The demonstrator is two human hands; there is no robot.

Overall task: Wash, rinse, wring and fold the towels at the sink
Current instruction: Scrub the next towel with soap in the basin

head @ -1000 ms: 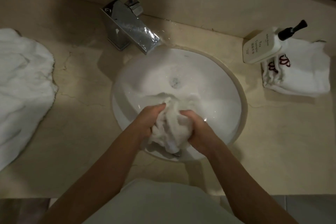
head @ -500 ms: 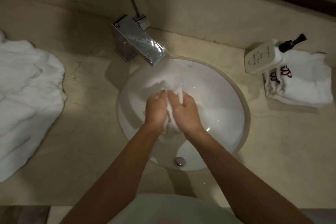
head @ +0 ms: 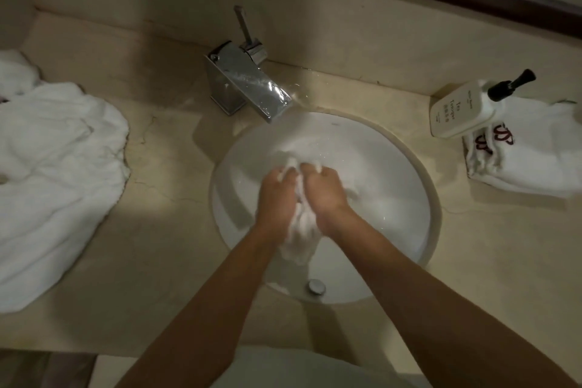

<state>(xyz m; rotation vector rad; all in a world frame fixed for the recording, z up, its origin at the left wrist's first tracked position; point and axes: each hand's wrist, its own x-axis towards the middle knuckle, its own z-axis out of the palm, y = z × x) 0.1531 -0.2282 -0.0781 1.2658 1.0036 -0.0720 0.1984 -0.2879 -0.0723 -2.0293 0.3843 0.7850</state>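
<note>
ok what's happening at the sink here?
A person is washing a small white towel in the round basin. The left hand and right hand grip it side by side, bunched between them, in front of the chrome faucet. A heap of white towels lies on the counter to the left. To the right, a pump bottle lies on folded towels.
</note>
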